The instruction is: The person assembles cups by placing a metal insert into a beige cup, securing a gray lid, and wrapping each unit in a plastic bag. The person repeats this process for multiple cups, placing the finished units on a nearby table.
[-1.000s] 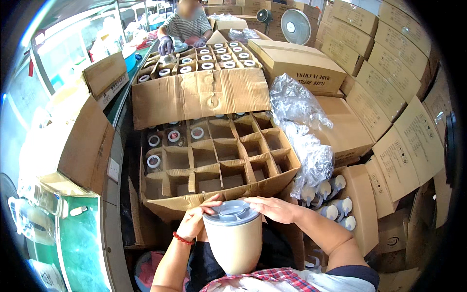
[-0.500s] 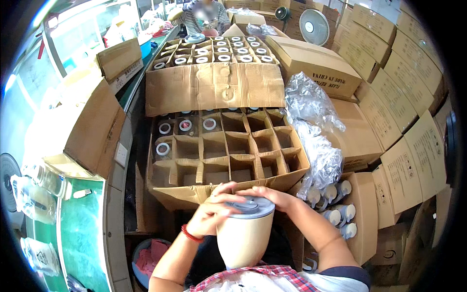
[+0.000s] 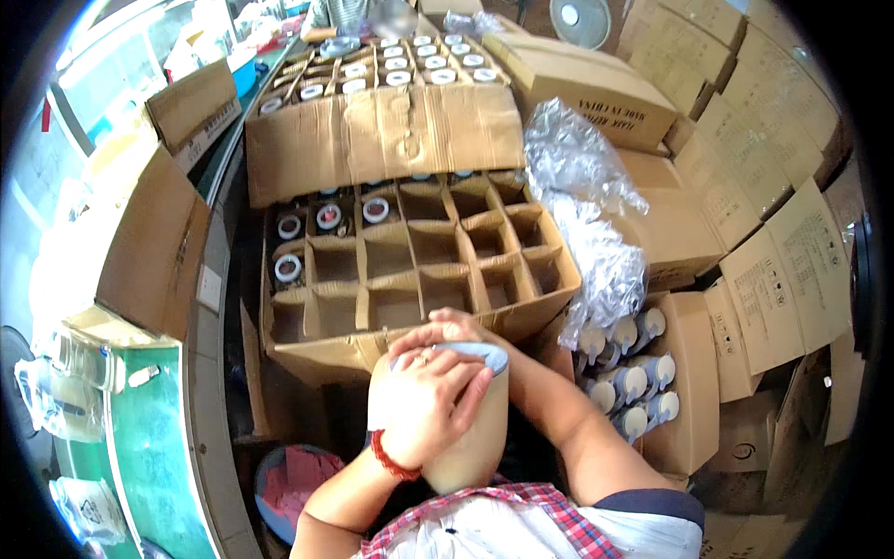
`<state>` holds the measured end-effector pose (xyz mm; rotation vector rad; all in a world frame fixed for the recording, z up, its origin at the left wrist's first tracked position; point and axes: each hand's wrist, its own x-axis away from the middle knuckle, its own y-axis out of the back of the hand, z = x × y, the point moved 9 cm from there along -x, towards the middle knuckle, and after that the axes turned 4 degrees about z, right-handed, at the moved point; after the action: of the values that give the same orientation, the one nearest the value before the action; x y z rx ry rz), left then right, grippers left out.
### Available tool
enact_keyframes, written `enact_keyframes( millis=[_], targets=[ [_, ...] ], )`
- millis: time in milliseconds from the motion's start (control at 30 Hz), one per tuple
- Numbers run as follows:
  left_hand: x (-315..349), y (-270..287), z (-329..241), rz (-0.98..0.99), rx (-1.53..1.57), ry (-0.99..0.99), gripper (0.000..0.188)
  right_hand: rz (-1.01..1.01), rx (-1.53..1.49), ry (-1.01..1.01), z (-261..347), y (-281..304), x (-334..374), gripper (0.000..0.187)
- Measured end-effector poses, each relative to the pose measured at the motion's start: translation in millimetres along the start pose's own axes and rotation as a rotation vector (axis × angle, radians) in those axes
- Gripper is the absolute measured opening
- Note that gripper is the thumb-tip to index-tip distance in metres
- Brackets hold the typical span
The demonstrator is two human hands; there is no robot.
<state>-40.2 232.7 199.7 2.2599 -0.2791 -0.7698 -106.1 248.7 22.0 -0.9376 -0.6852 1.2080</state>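
I hold a cream-coloured jar [image 3: 468, 445] with a pale blue lid [image 3: 481, 354] close to my chest. My left hand [image 3: 430, 399] lies flat over the lid and the jar's upper side, a red band on its wrist. My right hand [image 3: 445, 328] curls round the far side of the lid, mostly hidden behind the jar. Just beyond the jar stands an open cardboard box [image 3: 414, 270] with a grid of dividers. Several jars with white lids [image 3: 323, 217] fill cells at its far left; the other cells stand unfilled.
A carton at my right holds several jars [image 3: 629, 377] lying on their sides under crumpled plastic bags [image 3: 596, 233]. A second divided box [image 3: 382, 74] of lidded jars sits farther off, with another person behind it. Stacked flat cartons [image 3: 773, 233] line the right. A green surface [image 3: 149, 438] runs along the left.
My left hand has slid from the lid's edge to cover its top. The jar has come closer to me and lower in view, and my head has tipped down toward the divided box.
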Motion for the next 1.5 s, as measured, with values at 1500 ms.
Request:
enact_keyframes(
  millis=[1500],
  targets=[
    [0, -6, 34, 0.191, 0.269, 0.044, 0.014, 0.049, 0.049, 0.096, 17, -21, 12, 0.052]
  ],
)
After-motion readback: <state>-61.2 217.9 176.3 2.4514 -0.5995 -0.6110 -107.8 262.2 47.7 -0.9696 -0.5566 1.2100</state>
